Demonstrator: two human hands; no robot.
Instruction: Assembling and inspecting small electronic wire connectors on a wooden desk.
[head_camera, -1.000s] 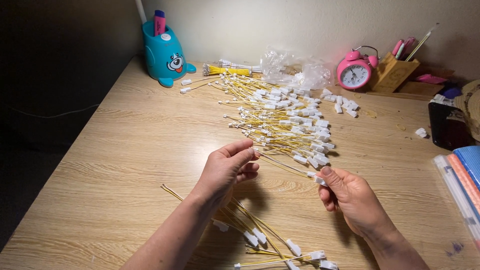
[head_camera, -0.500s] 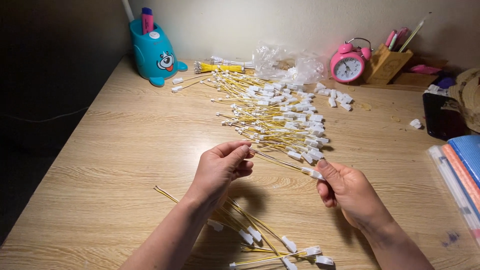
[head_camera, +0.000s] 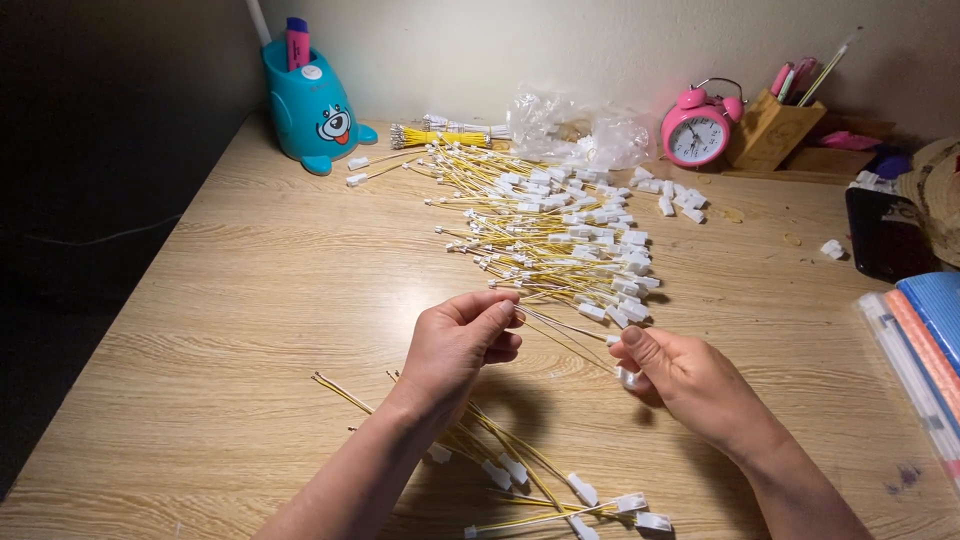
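My left hand (head_camera: 455, 345) pinches one end of a thin yellow wire (head_camera: 560, 325) above the wooden desk (head_camera: 220, 300). My right hand (head_camera: 690, 380) holds the wire's other end, closed around a small white plug connector (head_camera: 628, 377). A large heap of yellow wires with white connectors (head_camera: 550, 225) lies just beyond both hands. A smaller bunch of the same wired connectors (head_camera: 520, 470) lies near the front edge, under my left forearm.
A teal animal-shaped pen holder (head_camera: 310, 105) stands at the back left. A crumpled clear plastic bag (head_camera: 580, 130), a pink alarm clock (head_camera: 697, 130) and a wooden pen stand (head_camera: 770, 130) line the back. Loose white connectors (head_camera: 675, 195) lie near the clock. Coloured folders (head_camera: 925, 340) are at right.
My hands stay close together on the wire; the right hand has closed more over the connector. The view has shifted slightly.
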